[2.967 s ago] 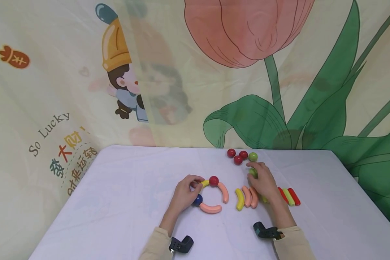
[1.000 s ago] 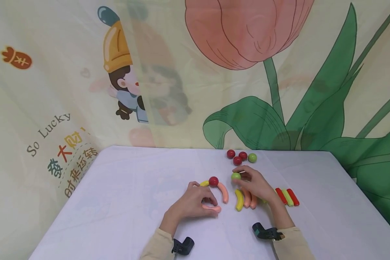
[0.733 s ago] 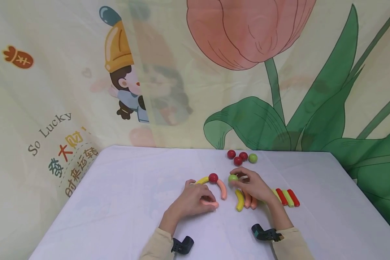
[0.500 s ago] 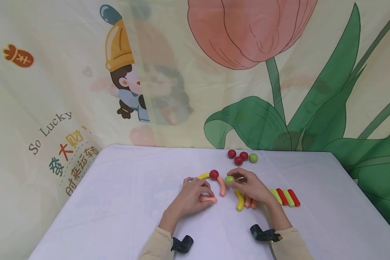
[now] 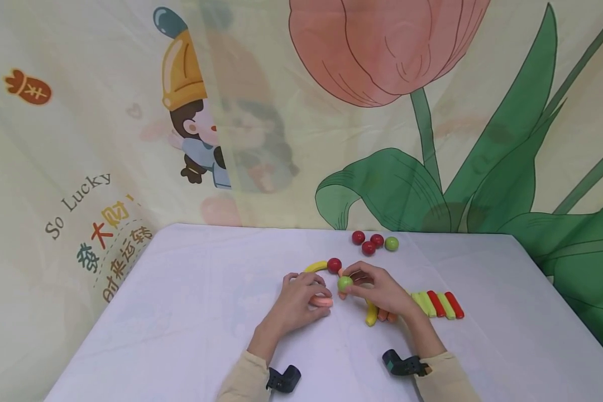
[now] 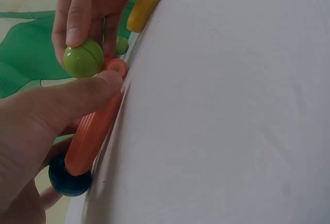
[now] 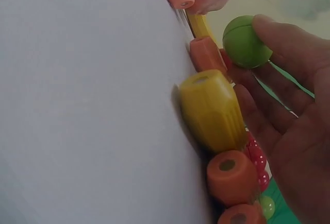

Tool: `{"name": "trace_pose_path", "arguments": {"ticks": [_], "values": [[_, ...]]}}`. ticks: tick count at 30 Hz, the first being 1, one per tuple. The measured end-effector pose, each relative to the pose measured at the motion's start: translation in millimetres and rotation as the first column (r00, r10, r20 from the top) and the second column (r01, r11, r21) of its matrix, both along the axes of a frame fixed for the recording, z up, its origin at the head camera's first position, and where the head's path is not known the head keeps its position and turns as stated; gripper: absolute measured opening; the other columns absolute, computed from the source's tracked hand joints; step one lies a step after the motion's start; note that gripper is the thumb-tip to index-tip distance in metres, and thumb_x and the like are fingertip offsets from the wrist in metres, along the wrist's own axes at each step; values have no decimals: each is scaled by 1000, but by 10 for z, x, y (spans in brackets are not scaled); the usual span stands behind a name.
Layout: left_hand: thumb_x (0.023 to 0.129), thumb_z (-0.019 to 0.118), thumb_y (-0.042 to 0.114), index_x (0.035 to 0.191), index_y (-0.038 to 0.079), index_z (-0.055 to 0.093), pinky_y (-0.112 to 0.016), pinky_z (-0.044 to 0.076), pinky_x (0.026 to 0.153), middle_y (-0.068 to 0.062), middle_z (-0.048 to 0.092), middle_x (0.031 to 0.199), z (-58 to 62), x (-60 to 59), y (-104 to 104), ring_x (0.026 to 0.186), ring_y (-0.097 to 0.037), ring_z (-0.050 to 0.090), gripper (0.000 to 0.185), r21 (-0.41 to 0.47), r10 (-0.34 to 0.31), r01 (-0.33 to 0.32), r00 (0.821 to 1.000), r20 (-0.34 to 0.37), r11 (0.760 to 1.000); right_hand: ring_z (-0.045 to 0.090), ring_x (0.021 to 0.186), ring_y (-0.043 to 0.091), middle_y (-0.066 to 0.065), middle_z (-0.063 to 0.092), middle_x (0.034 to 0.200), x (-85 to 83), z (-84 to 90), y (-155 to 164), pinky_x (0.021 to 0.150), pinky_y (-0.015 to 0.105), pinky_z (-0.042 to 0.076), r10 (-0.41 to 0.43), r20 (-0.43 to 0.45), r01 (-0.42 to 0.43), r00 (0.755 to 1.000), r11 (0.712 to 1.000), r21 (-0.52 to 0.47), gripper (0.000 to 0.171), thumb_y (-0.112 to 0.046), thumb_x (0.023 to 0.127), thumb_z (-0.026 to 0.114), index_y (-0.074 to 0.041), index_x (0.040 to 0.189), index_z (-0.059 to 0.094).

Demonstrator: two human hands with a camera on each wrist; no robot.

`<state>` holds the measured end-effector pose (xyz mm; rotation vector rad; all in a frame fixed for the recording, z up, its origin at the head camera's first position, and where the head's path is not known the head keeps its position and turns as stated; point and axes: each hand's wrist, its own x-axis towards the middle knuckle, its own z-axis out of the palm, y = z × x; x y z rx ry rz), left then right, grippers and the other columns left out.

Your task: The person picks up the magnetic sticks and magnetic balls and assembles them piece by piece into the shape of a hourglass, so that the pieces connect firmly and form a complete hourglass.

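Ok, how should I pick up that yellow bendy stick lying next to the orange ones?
Probably pinch the yellow curved stick across its middle, coming straight down from above. It lies flat on the table, its left side is free, and an orange stick sits close on its right.

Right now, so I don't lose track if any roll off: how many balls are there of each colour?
Red balls: 4
Green balls: 2
Blue ball: 1
Total: 7
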<state>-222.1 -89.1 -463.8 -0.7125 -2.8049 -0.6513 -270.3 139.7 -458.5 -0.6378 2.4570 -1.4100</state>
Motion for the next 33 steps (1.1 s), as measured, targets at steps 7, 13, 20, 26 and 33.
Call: {"name": "trace_pose_path", "arguments": {"ticks": [7,13,20,26,33], "values": [[79,75,33,95,26,71,-51,30,102,7,60,103,-1,-3,7,111,-14,51,17,-19,37,-36,999,38,999,60,109,19,-5,64,113,25,12,-63,98,46,45,48,16,-48,999,999,-20,38,-36,82,72,-23,115,59],[80,74,32,96,25,69,-49,32,99,11,66,94,26,-12,-51,98,-10,57,18,17,-27,27,1000,-12,999,58,107,19,-3,63,112,20,-21,-100,97,43,46,91,-21,-92,996,996,-21,34,-28,83,72,-20,114,60],[80,74,33,100,23,69,-48,31,101,11,68,97,60,-10,-95,95,-6,60,22,40,-58,58,998,-10,998,58,107,18,-2,63,113,17,-38,-98,95,42,47,113,-35,-113,993,993,-18,32,-20,84,71,-19,114,60],[81,73,33,102,24,69,-48,30,102,11,68,99,57,-15,-98,95,-6,61,23,41,-53,53,999,-4,998,57,105,16,-5,62,111,27,-9,-99,93,36,48,144,-41,-144,989,990,4,27,-27,84,71,-24,110,61],[82,73,31,101,23,69,-47,30,104,11,68,98,34,-31,-111,95,-6,61,21,87,-68,69,998,-9,994,57,106,18,-5,62,112,44,9,-100,92,34,48,150,-15,-150,989,989,-1,28,-28,84,71,-27,110,61]]}}
